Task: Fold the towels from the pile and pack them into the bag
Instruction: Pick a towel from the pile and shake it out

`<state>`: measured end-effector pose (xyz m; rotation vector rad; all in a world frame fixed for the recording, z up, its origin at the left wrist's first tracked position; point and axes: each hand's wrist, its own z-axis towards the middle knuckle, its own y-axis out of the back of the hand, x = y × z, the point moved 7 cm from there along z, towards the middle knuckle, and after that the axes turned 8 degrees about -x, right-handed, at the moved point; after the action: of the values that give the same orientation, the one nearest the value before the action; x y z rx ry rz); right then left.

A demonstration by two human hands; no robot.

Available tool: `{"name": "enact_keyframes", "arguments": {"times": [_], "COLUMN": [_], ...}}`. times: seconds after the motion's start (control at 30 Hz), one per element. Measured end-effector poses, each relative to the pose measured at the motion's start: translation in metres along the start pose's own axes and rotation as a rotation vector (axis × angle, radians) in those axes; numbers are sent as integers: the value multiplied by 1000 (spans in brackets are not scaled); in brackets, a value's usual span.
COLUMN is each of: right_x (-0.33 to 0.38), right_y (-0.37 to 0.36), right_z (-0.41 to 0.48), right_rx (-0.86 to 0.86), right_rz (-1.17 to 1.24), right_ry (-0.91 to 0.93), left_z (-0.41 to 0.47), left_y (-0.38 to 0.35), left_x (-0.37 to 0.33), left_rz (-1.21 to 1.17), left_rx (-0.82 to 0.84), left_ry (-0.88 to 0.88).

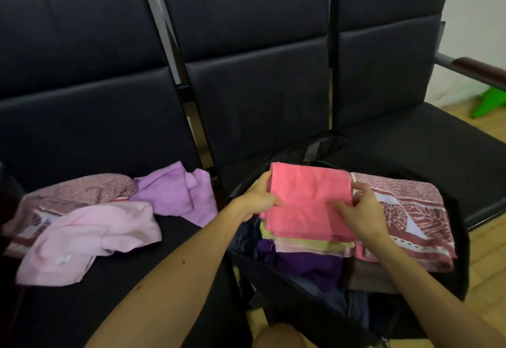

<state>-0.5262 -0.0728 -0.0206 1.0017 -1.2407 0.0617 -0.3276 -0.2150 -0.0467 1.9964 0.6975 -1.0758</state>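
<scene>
Your left hand (258,197) and right hand (361,213) are pinching the folded coral-pink cloth towel (306,191) by its side edges; probably light, soft, floppy.

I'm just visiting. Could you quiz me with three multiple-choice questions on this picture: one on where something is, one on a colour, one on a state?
1. The unfolded pile lies:
A on the left seat
B on the floor
C on the armrest

2. The top towel, gripped by the left hand and right hand, is:
A green
B coral pink
C white

3. The bag is:
A zipped shut
B open, holding folded towels
C empty

Answers:
1 A: the loose towels sprawl on the black seat.
2 B: its colour shows plainly.
3 B: the folded towels show inside its open mouth.
</scene>
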Motion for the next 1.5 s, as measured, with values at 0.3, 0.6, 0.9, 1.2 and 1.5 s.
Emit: {"name": "enact_keyframes", "arguments": {"times": [0.3,0.6,0.9,1.2,1.5], "right_x": [108,170,178,207,264], "right_y": [-38,-237,-359,-436,-370], "right_z": [-106,-217,-236,-260,-265], "right_rx": [-114,488,678,881,753], "right_rz": [15,21,-161,-200,-8], "right_ry": [505,462,404,462,562], "left_z": [-102,-177,-162,-146,-187], "left_y": [116,250,307,318,329], "left_x": [34,193,263,279,185], "left_rz": [-186,61,154,259,250], "left_rx": [-412,-729,-975,-986,-868], "left_ry": [-173,145,367,292,-125]}}
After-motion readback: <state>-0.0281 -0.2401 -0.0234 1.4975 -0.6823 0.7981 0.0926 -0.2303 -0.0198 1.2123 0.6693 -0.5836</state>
